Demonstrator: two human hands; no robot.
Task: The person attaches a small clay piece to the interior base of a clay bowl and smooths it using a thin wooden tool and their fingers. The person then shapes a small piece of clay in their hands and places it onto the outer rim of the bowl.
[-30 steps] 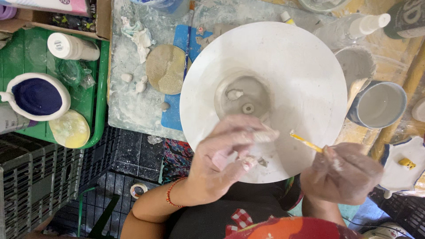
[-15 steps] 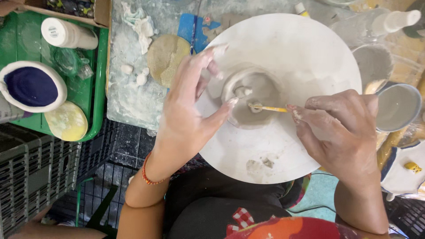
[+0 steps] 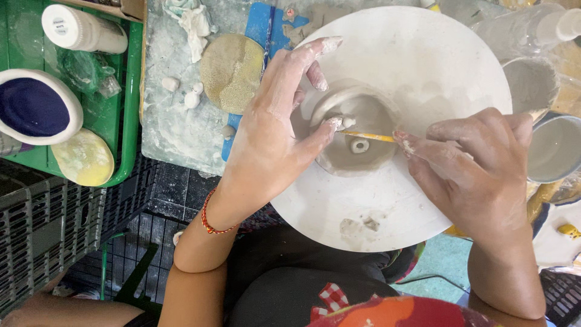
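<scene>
A small grey clay dish (image 3: 357,136) sits in the middle of a large white round board (image 3: 423,72). My left hand (image 3: 272,127) curves around the dish's left rim, its thumb pressing a small lump of clay (image 3: 346,122) against the inside. My right hand (image 3: 478,169) holds a thin yellow stick tool (image 3: 369,137) whose tip reaches that lump. A tiny clay ring (image 3: 360,145) lies on the dish's floor. Both hands are dusted with clay.
A green tray (image 3: 130,91) at left holds a bowl of dark blue glaze (image 3: 33,106), a white bottle (image 3: 82,30) and a yellow sponge (image 3: 83,157). A round tan sponge (image 3: 233,69) lies on a slab. Grey water cups (image 3: 554,145) stand right; black crates (image 3: 54,224) below left.
My left hand rose from the board's near edge to the dish and now pins a clay lump on its inner wall. My right hand brought the stick in to it.
</scene>
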